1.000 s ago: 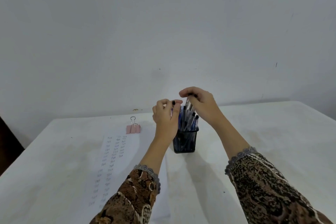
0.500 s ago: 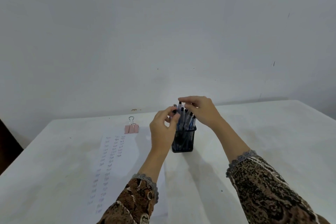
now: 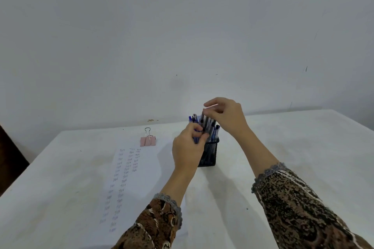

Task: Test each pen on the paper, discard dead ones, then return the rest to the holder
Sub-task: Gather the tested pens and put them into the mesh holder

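Observation:
A black mesh pen holder [image 3: 210, 152] stands upright at the middle of the white table, with several blue and black pens [image 3: 214, 130] sticking out of it. My left hand [image 3: 187, 149] is on the holder's left side, fingers closed around a bunch of the blue pens. My right hand [image 3: 226, 116] is above the holder, fingertips pinched on the top of a black pen [image 3: 203, 120]. A white sheet of paper [image 3: 129, 180] with columns of small pen marks lies left of the holder.
A pink binder clip [image 3: 148, 140] sits at the paper's far end. The white table [image 3: 293, 153] runs back to a plain white wall; its left edge drops to a dark floor. Patterned brown sleeves cover both forearms.
My right hand dipped toward the pens, then rose again with a black pen pinched at its top. My left hand slid lower along the holder's left side, onto the blue pens.

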`<state>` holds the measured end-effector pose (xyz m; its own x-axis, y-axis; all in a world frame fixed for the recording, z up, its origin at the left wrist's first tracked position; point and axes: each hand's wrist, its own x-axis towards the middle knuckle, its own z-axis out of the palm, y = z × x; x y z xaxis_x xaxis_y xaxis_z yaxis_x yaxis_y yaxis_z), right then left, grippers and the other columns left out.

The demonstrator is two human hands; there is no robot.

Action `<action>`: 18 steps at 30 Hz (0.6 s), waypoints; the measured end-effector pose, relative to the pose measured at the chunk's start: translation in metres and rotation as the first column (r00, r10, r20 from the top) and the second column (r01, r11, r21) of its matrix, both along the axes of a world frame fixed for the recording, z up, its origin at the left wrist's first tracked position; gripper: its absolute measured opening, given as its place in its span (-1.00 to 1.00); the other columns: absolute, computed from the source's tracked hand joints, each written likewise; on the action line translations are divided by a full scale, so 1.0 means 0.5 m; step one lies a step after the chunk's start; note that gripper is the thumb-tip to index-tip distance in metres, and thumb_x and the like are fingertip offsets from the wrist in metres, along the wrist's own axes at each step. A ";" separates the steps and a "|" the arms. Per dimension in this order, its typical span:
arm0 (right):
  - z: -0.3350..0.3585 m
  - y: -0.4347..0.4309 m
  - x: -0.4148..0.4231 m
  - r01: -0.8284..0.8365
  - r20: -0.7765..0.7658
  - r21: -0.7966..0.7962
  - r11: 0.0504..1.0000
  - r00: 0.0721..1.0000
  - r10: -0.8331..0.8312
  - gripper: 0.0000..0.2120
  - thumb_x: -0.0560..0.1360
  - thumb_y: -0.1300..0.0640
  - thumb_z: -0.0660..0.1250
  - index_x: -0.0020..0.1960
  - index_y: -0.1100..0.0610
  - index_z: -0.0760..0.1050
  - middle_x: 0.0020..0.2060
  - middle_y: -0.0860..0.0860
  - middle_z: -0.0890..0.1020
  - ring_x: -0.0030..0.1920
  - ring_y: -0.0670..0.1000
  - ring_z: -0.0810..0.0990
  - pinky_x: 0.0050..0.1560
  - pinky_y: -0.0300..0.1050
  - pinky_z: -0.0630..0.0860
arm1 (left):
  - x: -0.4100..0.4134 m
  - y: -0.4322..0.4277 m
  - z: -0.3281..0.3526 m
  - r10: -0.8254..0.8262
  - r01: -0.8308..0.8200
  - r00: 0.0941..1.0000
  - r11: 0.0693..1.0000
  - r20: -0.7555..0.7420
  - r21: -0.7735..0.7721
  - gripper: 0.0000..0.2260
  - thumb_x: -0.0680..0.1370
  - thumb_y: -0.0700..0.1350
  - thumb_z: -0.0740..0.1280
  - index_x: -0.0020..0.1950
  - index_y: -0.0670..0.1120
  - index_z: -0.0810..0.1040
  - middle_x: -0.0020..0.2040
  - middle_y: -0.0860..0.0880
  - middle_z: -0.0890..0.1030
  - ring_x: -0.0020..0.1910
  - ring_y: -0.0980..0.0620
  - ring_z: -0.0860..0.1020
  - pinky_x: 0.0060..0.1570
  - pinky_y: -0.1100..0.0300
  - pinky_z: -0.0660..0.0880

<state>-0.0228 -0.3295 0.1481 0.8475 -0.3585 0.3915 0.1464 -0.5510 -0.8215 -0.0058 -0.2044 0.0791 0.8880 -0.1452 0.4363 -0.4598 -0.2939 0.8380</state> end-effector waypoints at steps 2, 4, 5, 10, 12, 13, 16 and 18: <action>-0.003 0.002 0.002 0.054 -0.016 0.018 0.998 0.998 -0.054 -0.91 0.38 0.18 0.47 -0.15 0.14 0.58 -0.35 0.02 0.63 -0.31 -0.04 0.57 -0.40 -0.42 0.43 | 0.001 0.000 -0.007 0.006 -0.006 1.000 1.000 -0.002 0.002 -0.77 0.42 0.00 0.44 -0.08 0.12 0.40 -0.35 0.16 0.55 -0.34 0.16 0.49 -0.32 0.22 0.42; 0.001 0.003 0.006 0.065 -0.039 -0.097 0.993 0.997 -0.069 -0.90 0.39 0.14 0.47 -0.20 0.12 0.56 -0.37 -0.01 0.58 -0.36 -0.11 0.51 -0.38 -0.38 0.43 | 0.005 0.004 -0.011 -0.008 0.009 0.999 1.000 0.043 -0.011 -0.77 0.42 0.06 0.42 -0.07 0.12 0.39 -0.34 0.09 0.52 -0.35 0.14 0.45 -0.33 0.24 0.39; 0.006 0.002 0.007 0.083 -0.003 -0.135 0.987 0.996 -0.084 -0.90 0.40 0.13 0.46 -0.22 0.10 0.55 -0.36 -0.04 0.58 -0.36 -0.17 0.49 -0.33 -0.35 0.43 | 0.007 0.006 -0.011 -0.012 0.016 0.997 0.999 0.072 -0.048 -0.81 0.45 0.08 0.37 -0.07 0.11 0.40 -0.32 0.08 0.49 -0.34 0.13 0.43 -0.33 0.24 0.36; 0.033 -0.001 0.004 0.110 -0.034 -0.212 0.971 0.992 -0.120 -0.87 0.39 0.15 0.46 -0.24 0.07 0.51 -0.38 -0.09 0.53 -0.40 -0.14 0.47 -0.27 -0.22 0.46 | 0.035 0.015 0.018 0.038 -0.026 0.996 0.991 0.086 -0.135 -0.90 0.57 -0.06 0.23 0.04 0.04 0.50 -0.13 0.11 0.47 -0.22 0.18 0.42 -0.27 0.28 0.34; 0.040 0.002 0.004 0.039 -0.165 -0.258 0.965 0.983 -0.084 -0.89 0.37 0.14 0.48 -0.25 0.08 0.54 -0.38 -0.08 0.54 -0.37 -0.09 0.48 -0.29 -0.15 0.48 | 0.053 0.017 0.024 0.008 -0.007 1.000 0.998 0.021 -0.068 -0.89 0.56 -0.07 0.24 0.01 0.06 0.55 -0.10 0.11 0.54 -0.27 0.19 0.43 -0.25 0.25 0.37; 0.049 0.004 0.005 0.010 -0.198 -0.277 0.961 0.978 -0.067 -0.90 0.36 0.15 0.48 -0.24 0.08 0.56 -0.36 -0.07 0.56 -0.34 -0.08 0.50 -0.31 -0.17 0.47 | 0.059 0.017 0.023 -0.003 0.002 1.000 0.999 -0.018 -0.054 -0.89 0.56 -0.07 0.25 -0.01 0.07 0.56 -0.11 0.11 0.58 -0.35 0.19 0.42 -0.28 0.23 0.39; 0.076 0.002 0.011 -0.081 -0.331 -0.344 0.935 0.943 -0.040 -0.90 0.39 0.28 0.42 -0.14 0.12 0.57 -0.25 0.00 0.61 -0.21 0.00 0.59 -0.33 -0.27 0.46 | 0.065 0.017 0.018 -0.006 0.003 0.998 0.999 -0.068 -0.039 -0.89 0.54 -0.10 0.25 -0.03 0.06 0.55 -0.13 0.11 0.60 -0.49 0.16 0.35 -0.35 0.19 0.39; 0.079 -0.003 0.014 -0.149 -0.436 -0.447 0.882 0.897 -0.069 -0.81 0.41 0.38 0.31 -0.12 0.12 0.55 -0.16 0.06 0.65 -0.13 0.04 0.63 -0.25 -0.24 0.52 | 0.064 0.014 0.023 -0.024 0.022 0.999 0.999 -0.048 -0.039 -0.90 0.55 -0.11 0.24 -0.03 0.06 0.52 -0.11 0.10 0.58 -0.43 0.15 0.37 -0.31 0.17 0.40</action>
<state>-0.0157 -0.3310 0.1875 0.9766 -0.1921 0.0964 -0.1276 -0.8791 -0.4593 0.0260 -0.1974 0.0908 0.9050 -0.1499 0.3981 -0.4243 -0.2507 0.8701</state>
